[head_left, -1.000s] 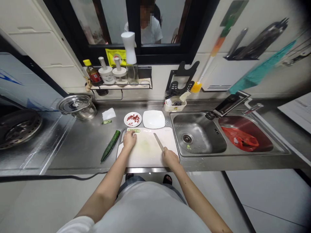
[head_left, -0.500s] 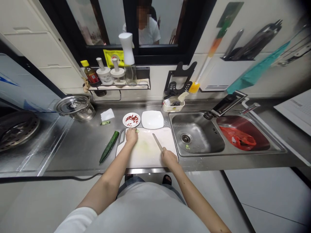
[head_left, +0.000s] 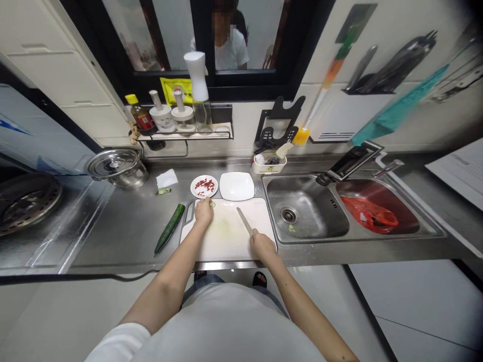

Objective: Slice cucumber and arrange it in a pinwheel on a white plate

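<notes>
- The two hands are held well apart over the white cutting board (head_left: pixel 236 246), which is set on the metal desk (head_left: pixel 113 216) just left of the sink (head_left: pixel 287 188).
- The knife (head_left: pixel 244 220) is clamped in the right hand (head_left: pixel 263 246) by its handle; its blade is pointed away from the body and slightly to the left, over the board. Whether the board is touched by the blade cannot be told.
- The left hand (head_left: pixel 204 212) is placed at the far left part of the board, with its fingers bent down by the pale green slices (head_left: pixel 213 204). The slices are partly covered by the fingers, and whether any are gripped cannot be told.
- The whole cucumber (head_left: pixel 169 229) is laid aslant on the desk, to the left of the board.
- Beyond the board, a round plate (head_left: pixel 193 190) is seen with red pieces (head_left: pixel 205 186) spread on it; a squarish white plate (head_left: pixel 237 186) is set just to its right.
- Farther left, a white paper (head_left: pixel 166 178) and a small green piece (head_left: pixel 163 191) are seen near the lidded pot (head_left: pixel 132 176).
</notes>
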`<state>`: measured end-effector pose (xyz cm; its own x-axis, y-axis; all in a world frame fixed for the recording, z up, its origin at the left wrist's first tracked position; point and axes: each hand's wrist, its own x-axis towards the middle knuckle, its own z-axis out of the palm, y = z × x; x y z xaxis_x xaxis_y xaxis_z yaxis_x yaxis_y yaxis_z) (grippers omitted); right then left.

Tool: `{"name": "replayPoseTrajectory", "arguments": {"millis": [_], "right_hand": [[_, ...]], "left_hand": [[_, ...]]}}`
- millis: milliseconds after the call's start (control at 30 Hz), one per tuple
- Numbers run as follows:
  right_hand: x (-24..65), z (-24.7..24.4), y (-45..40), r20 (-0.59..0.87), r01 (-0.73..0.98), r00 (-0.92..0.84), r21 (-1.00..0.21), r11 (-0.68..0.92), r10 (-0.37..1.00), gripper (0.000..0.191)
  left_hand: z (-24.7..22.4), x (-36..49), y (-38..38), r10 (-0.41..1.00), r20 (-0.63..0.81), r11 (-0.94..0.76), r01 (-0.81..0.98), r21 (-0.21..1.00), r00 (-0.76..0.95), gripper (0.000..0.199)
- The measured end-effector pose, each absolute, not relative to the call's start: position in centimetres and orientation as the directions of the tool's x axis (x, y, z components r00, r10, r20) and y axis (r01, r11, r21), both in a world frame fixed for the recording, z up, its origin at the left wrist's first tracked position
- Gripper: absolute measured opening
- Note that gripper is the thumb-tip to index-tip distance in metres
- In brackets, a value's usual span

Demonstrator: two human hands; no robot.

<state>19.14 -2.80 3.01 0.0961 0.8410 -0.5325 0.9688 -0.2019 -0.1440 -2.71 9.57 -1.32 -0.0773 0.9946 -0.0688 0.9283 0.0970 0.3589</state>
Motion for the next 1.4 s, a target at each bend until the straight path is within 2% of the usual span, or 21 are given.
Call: {"name": "replayPoseTrajectory", "arguments": {"millis": [533,1400], "right_hand": [[19.11,2.99,-2.84,-0.52,0.973,0.091,-0.135,-0.188,0.849,0.034],[19.02,3.46,-2.8,-0.529,0.973,0.087,-0.136,-0.186,0.844,0.034]], "left_hand": [[-1.18,-2.75,9.31,0.992,-0.079,0.125,0.914,0.386,-0.102,0.02],[-1.41,-2.78,9.28,0.989,-0.099,0.142,0.92,0.366,-0.113,0.023]]}}
